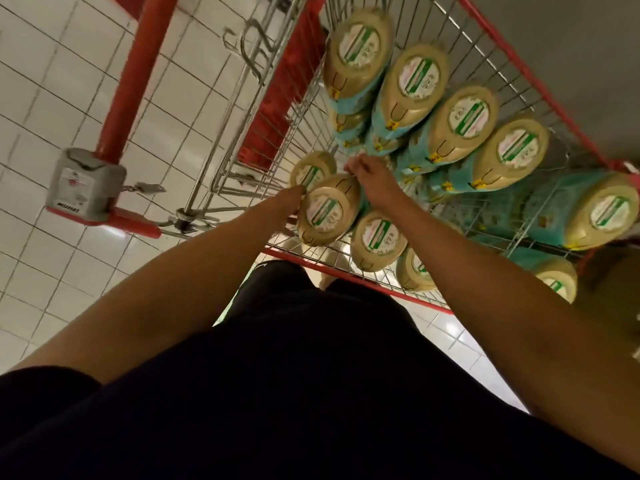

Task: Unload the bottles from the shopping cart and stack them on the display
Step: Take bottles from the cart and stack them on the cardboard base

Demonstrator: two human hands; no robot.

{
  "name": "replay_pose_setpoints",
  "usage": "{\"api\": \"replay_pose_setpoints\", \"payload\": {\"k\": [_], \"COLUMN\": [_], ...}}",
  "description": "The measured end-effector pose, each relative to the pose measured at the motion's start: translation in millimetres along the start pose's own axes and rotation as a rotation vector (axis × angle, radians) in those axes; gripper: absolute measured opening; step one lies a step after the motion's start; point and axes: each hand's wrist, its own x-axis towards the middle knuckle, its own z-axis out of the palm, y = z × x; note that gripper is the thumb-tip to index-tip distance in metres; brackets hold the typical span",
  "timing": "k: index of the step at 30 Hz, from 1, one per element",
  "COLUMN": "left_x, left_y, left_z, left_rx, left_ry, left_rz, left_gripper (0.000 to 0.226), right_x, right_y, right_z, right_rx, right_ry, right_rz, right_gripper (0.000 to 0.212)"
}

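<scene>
Counting 1 shopping cart (346, 277), wire with a red rim. Inside, 12 bottles (460, 123) in plain sight, all of 1 kind: tan bases, teal wraps, round white-and-green labels. 5 in the upper row toward the cart's far right edge, 5 along its near edge, 2 more peeking from beneath the upper row near the far corner. Further teal wraps lower down, too hidden to number. 1 lifted bottle (327, 211) among the near 5, gripped between 2 hands: 1 left hand (292, 200), 1 right hand (372, 183). Outside the basket, 1 red handle bar (138, 74) and 1 grey coin lock (85, 183) with 1 chain.
</scene>
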Motion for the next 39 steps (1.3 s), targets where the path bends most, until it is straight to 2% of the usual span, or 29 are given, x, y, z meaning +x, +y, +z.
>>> {"api": "replay_pose_setpoints", "payload": {"k": [5, 9, 13, 15, 17, 19, 21, 24, 26, 30, 31, 34, 39], "left_x": [28, 54, 66, 66, 72, 69, 56, 43, 26, -16, -22, -35, -62], "left_y": [-9, -10, -8, -9, -11, -10, -4, 2, 7, 19, 20, 21, 13], "left_z": [-3, -10, -10, -15, -19, -19, -15, -15, -15, -15, -14, -13, -5], "left_rx": [-0.103, -0.146, -0.172, -0.115, -0.1, -0.241, -0.301, -0.383, -0.427, -0.514, -0.55, -0.618, -0.512], "left_ry": [-0.087, -0.229, -0.313, -0.359, -0.42, -0.452, -0.399, -0.328, -0.355, -0.487, -0.459, -0.376, -0.346], "left_rz": [-0.113, -0.199, -0.255, -0.241, -0.186, -0.223, -0.233, -0.134, -0.06, 0.184, 0.219, 0.275, 0.372], "left_gripper": [0.038, 0.062, 0.054, 0.058, 0.064, 0.073, 0.077, 0.072, 0.069, 0.045, 0.044, 0.046, 0.055], "right_x": [25, 44, 57, 60, 63, 66, 65, 58, 48, 14, 5, -19, -73], "right_y": [0, -1, 3, 4, 4, 4, 3, -2, -10, -35, -40, -42, -29], "right_z": [0, -2, 0, 1, 0, -4, -10, -20, -25, -32, -33, -35, -32], "right_rx": [-0.144, -0.318, -0.346, -0.331, -0.331, -0.325, -0.177, 0.05, 0.181, 0.403, 0.424, 0.466, 0.822], "right_ry": [-0.191, -0.331, -0.388, -0.382, -0.38, -0.358, -0.282, -0.162, -0.123, -0.055, -0.03, 0.052, 0.223], "right_rz": [0.006, 0.007, 0.018, 0.017, 0.019, 0.028, 0.064, 0.083, 0.079, 0.036, 0.019, -0.008, 0.021], "right_gripper": [0.039, 0.051, 0.047, 0.04, 0.043, 0.042, 0.041, 0.042, 0.035, 0.024, 0.025, 0.037, 0.034]}}
